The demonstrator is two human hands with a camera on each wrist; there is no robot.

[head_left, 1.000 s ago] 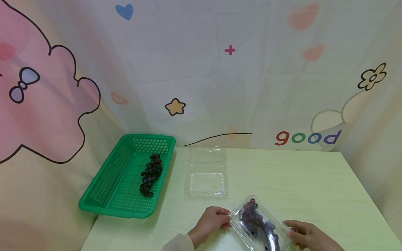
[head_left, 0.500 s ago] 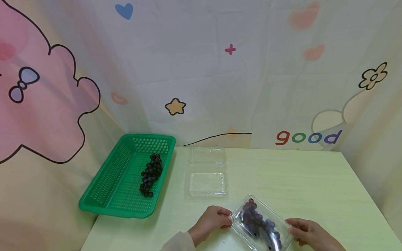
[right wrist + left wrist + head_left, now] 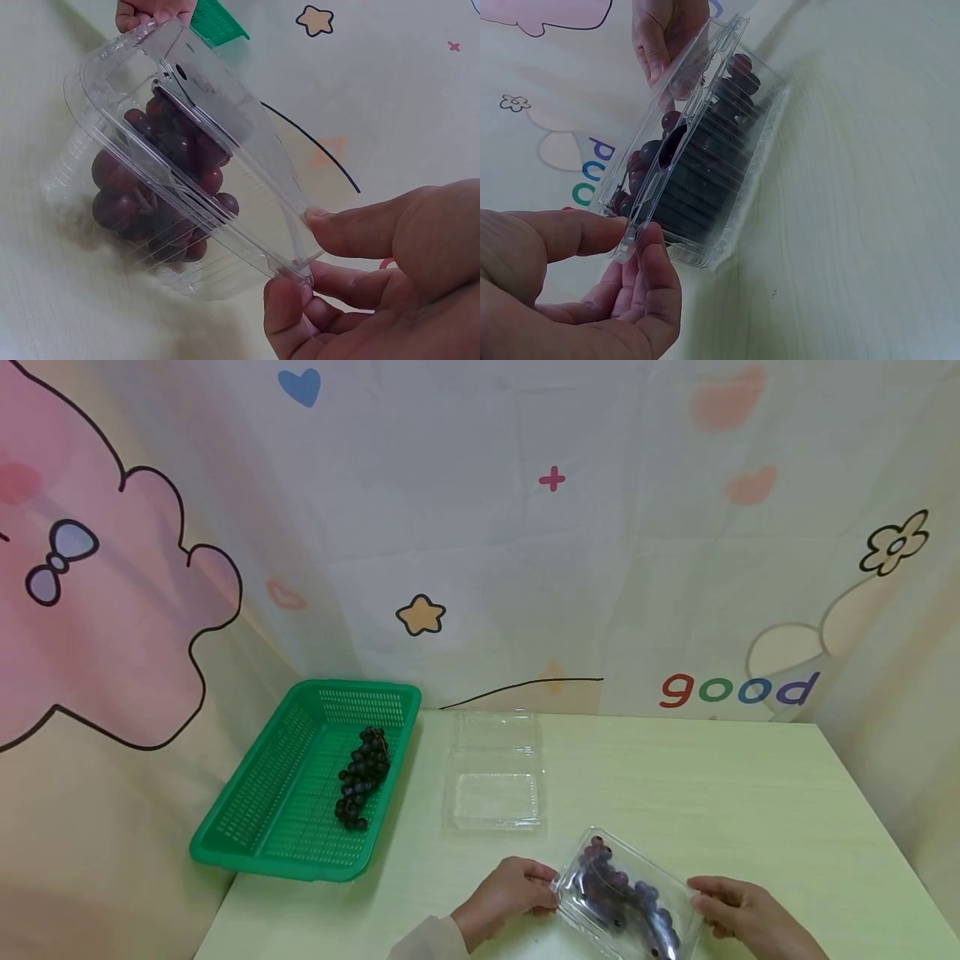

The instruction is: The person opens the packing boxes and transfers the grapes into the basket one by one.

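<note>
A clear plastic clamshell box with a bunch of dark grapes inside lies at the table's near side. My left hand pinches its left corner; in the left wrist view the thumb and fingertips meet on the rim. At the opposite corner, my right hand grips the edge, thumb above and fingers below in the right wrist view. That view shows the lid lying over the base, with a slim gap between their edges near the right hand. Whether the lid is latched I cannot tell.
On the left stands a green plastic basket holding another bunch of dark grapes. A second clear clamshell box lies unfolded at the table's back. A printed curtain hangs behind the pale table.
The box has turned slightly, its right corner shifting up and right along with my right hand. My left hand has shifted a little to the right. Both hands keep their hold.
</note>
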